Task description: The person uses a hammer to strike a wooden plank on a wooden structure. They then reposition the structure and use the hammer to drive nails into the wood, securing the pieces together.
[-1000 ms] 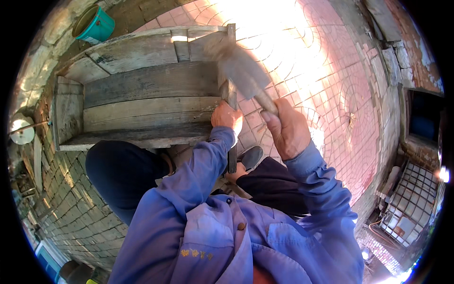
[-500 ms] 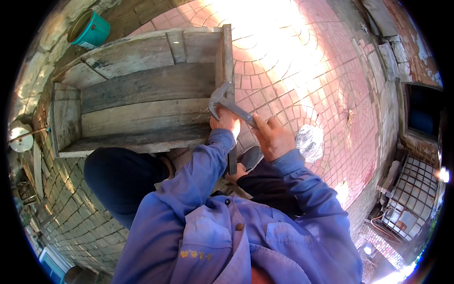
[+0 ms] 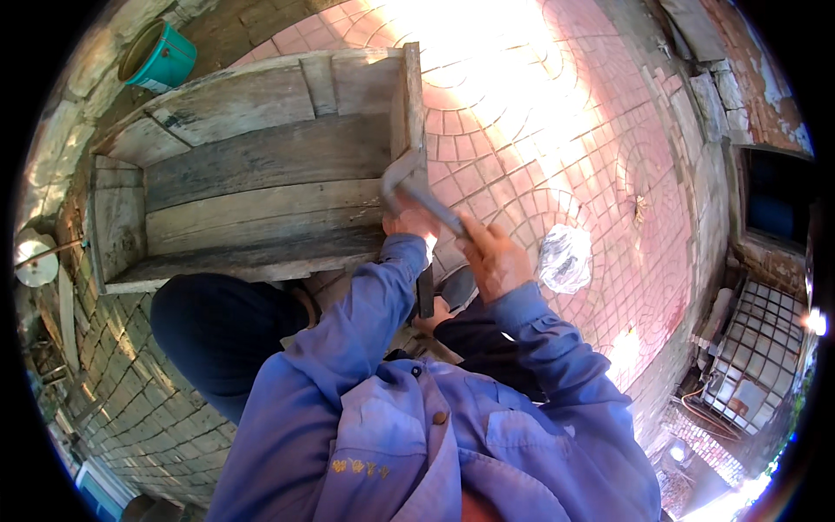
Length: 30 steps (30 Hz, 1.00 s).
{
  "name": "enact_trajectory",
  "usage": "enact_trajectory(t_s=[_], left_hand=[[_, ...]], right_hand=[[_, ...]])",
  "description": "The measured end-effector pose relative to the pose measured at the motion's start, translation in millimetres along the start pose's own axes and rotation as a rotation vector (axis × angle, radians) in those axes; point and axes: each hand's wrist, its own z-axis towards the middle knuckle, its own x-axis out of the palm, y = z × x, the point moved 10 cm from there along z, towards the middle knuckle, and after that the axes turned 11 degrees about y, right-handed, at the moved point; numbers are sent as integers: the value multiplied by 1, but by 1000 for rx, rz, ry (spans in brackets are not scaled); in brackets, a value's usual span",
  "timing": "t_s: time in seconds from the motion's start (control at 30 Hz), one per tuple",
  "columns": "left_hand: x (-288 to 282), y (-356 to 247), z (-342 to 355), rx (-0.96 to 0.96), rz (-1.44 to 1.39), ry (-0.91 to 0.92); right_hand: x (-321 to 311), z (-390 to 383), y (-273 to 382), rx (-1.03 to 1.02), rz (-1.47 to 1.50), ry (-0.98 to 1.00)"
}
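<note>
A weathered wooden box point(image 3: 270, 209) stands in front of me, with an upright board point(image 3: 405, 104) at its right end. My right hand point(image 3: 496, 261) grips the handle of a metal claw hammer point(image 3: 432, 207), whose blurred head lies over the box's right end. Just below the head is my left hand point(image 3: 409, 225), closed at that end board. The hammer partly hides its fingers, so I cannot make out exactly what they hold. Below my hands, a dark wooden leg or batten point(image 3: 425, 296) runs down beside my foot point(image 3: 454, 284).
A teal bucket point(image 3: 170, 61) sits behind the box near a stone wall. To the right, crumpled clear plastic point(image 3: 565, 257) lies on pink paving point(image 3: 626, 261). A dark opening point(image 3: 774, 196) and a caged white container point(image 3: 752, 357) line the right side; a white round object point(image 3: 36, 259) is at left.
A second ago the hammer was higher, blurred and to the right; it came down to the box end above my left hand and remains low, with my right hand slightly lower.
</note>
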Motion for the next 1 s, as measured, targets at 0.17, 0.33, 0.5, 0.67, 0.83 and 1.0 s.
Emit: enact_trajectory(t_s=[0.17, 0.33, 0.5, 0.67, 0.83, 1.0], left_hand=[[20, 3, -2, -23, 37, 279], [4, 3, -3, -99, -39, 149], [0, -7, 0, -11, -76, 167], [-3, -6, -3, -98, 7, 180], [-7, -8, -4, -134, -23, 190], [-11, -9, -4, -142, -49, 179]], right_hand=[[-2, 0, 3, -24, 45, -36], [-13, 10, -7, 71, 51, -92], [-2, 13, 11, -125, 528, 26], [-33, 22, -6, -82, 578, 31], [-78, 47, -3, -64, 410, 30], [-92, 50, 10, -139, 343, -16]])
